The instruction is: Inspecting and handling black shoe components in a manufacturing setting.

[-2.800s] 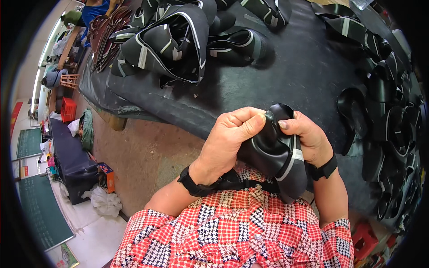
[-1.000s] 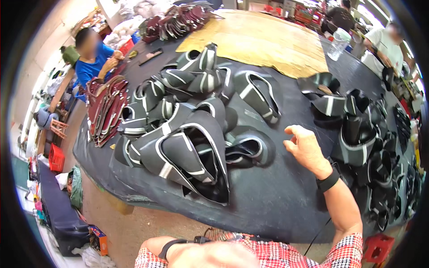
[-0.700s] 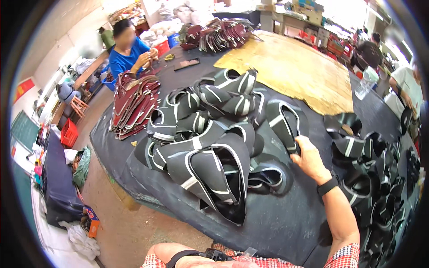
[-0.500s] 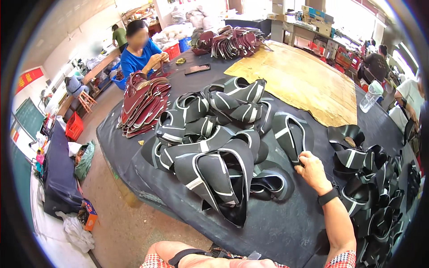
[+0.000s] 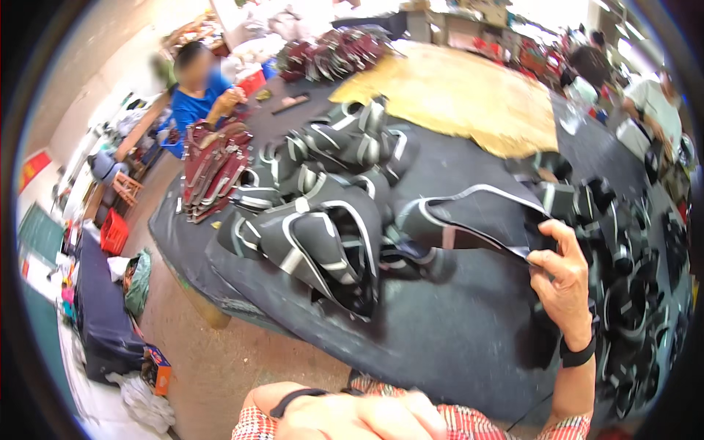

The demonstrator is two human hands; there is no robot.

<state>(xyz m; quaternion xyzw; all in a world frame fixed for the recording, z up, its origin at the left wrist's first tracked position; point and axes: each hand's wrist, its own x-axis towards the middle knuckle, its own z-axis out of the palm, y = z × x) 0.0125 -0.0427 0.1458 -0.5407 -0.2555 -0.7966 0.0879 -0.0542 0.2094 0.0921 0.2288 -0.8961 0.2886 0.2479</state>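
Note:
My right hand [image 5: 561, 275], with a black band on its wrist, pinches the near right end of a black looped piece with white edging [image 5: 469, 209]. That piece stretches leftward, partly lifted off the dark table, its far left end close to the heap. The heap of similar black pieces [image 5: 323, 246] lies left of centre, folded and overlapping. My left hand [image 5: 367, 418] is low at the bottom edge, near my checked clothing. It is blurred and its fingertips are cut off, so what it holds, if anything, is hidden.
More black pieces [image 5: 623, 293] crowd the right side. A yellowish sheet [image 5: 455, 95] covers the table's far part. Stacked maroon pieces [image 5: 213, 169] lie at the left edge, before a person in blue [image 5: 194, 99]. Another person in a light top [image 5: 656, 110] is at far right.
My right hand has moved right and raised the black looped piece, pulling it out lengthwise. The view has shifted, and my left hand shows more at the bottom.

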